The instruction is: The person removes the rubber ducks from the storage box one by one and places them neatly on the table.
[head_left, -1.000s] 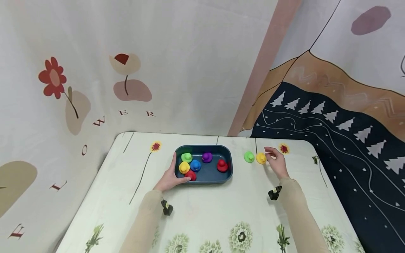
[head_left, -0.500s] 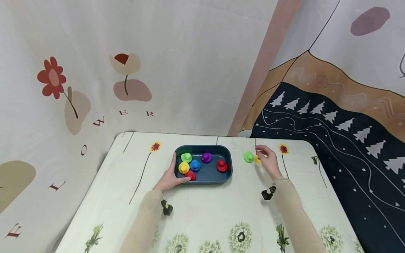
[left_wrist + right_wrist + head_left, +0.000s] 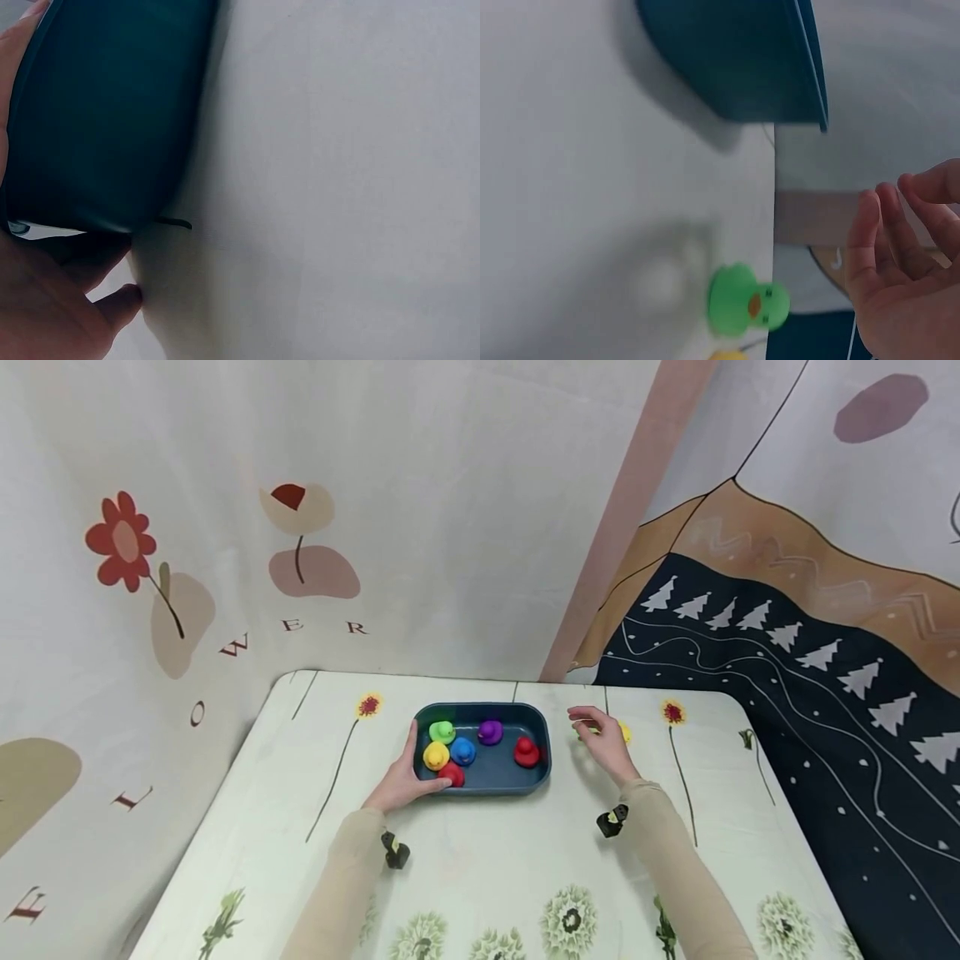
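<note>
Your left hand (image 3: 397,785) grips the left end of the tray (image 3: 491,782), thumb over the near rim, probably to stop skidding. It sits toward the tabletop's (image 3: 487,852) far edge; walls corral six ducks (image 3: 462,752). Your right hand (image 3: 609,752) hovers off its right end, fingers curved, gap narrow, nothing held. Past it: loose green duck (image 3: 735,304), yellow duck (image 3: 626,732), partly masked by that hand.

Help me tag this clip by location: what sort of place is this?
Probably an indoor corner set up for recording: a flower-print tablecloth spreads below, a printed fabric backdrop rises right behind it, and the person wears a black wrist camera.
</note>
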`<state>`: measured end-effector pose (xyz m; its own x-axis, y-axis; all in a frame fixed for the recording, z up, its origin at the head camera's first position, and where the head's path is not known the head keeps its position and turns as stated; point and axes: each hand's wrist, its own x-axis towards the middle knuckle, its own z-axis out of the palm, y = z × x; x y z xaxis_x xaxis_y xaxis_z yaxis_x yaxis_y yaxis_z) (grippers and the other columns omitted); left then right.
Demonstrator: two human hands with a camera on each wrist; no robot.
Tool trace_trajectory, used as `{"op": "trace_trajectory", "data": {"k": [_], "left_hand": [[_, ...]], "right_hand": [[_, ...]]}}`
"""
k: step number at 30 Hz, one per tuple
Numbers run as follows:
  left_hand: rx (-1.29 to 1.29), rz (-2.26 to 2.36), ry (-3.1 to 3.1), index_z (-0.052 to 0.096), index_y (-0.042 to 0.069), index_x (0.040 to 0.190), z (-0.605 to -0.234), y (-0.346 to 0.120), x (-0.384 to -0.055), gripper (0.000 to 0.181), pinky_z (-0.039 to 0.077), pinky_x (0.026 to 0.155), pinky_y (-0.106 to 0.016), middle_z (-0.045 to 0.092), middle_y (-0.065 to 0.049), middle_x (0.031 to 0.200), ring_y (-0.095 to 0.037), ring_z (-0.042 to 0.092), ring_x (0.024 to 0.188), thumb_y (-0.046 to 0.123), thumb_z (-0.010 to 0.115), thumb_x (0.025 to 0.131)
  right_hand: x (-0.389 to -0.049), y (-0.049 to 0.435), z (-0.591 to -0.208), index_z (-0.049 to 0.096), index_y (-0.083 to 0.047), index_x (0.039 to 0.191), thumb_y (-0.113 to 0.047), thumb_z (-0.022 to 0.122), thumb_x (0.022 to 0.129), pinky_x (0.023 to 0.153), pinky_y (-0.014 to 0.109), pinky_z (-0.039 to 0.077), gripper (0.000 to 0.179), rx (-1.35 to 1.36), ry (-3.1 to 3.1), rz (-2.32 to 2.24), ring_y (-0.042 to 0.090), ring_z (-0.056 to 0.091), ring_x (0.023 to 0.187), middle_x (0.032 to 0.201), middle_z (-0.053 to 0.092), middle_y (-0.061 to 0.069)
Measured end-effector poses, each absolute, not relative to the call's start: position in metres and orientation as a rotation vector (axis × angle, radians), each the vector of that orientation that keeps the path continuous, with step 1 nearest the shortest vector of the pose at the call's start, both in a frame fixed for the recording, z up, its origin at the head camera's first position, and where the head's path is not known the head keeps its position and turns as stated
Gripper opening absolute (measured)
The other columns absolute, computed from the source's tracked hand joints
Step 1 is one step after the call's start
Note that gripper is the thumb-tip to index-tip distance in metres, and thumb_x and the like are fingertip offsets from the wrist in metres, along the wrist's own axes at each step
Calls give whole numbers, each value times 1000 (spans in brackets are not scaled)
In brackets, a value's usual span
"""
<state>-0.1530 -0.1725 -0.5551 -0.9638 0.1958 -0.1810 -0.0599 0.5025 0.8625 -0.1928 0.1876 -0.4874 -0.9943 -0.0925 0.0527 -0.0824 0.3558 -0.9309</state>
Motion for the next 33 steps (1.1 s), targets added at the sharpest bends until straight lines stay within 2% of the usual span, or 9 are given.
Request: {"op": "trace_trajectory", "data": {"k": [4, 9, 11, 15, 18, 25, 33], "left_hand": [[117, 1444, 2488, -15, 30, 154, -555, -173, -153, 122, 21, 110, -59, 12, -20, 158, -42, 22, 140, 43, 81, 77], [113, 1445, 2483, -14, 29, 154, -554, -172, -153, 122, 21, 110, -59, 11, -19, 159, -42, 21, 140, 42, 81, 78], [110, 1444, 2485, -14, 28, 154, -553, -171, -153, 122, 21, 110, -59, 12, -20, 158, -42, 22, 140, 41, 81, 78], [108, 1441, 2490, -13, 28, 154, -554, -172, -153, 121, 22, 109, -59, 13, -20, 158, -43, 23, 140, 40, 81, 78], [113, 1444, 2493, -14, 28, 154, -554, -172, -153, 121, 22, 109, -59, 13, -20, 158, -43, 23, 140, 39, 80, 79], [123, 1451, 2489, -13, 28, 154, -554, -173, -153, 122, 21, 110, -59, 12, -19, 159, -42, 22, 140, 40, 81, 78], [109, 1445, 2491, -12, 29, 154, -554, -173, -153, 121, 21, 110, -59, 13, -20, 158, -42, 23, 140, 41, 81, 78]], "right_hand": [[-186, 170, -473, 58, 14, 119, 9, 48, 94, 74, 23, 52, 28, -229, 2539, -1762, 43, 59, 99, 113, 60, 31], [-184, 155, -474, 57, 14, 119, 9, 48, 94, 82, 44, 54, 27, -292, 2501, -1736, 43, 60, 98, 112, 60, 32], [-184, 151, -475, 57, 14, 119, 8, 49, 94, 83, 48, 53, 27, -319, 2490, -1724, 42, 60, 97, 111, 60, 32], [-181, 143, -474, 58, 13, 119, 7, 51, 94, 77, 32, 55, 26, -378, 2467, -1683, 40, 61, 97, 111, 61, 31], [-179, 136, -474, 59, 12, 117, 7, 51, 94, 75, 25, 51, 25, -436, 2459, -1646, 39, 60, 96, 110, 62, 31], [-187, 121, -507, 61, 8, 115, 4, 54, 94, 83, 39, 52, 23, -517, 2472, -1595, 33, 63, 95, 107, 65, 25], [-184, 104, -522, 65, 4, 111, 0, 57, 94, 73, 26, 51, 20, -601, 2451, -1543, 18, 61, 83, 103, 67, 21]]}}
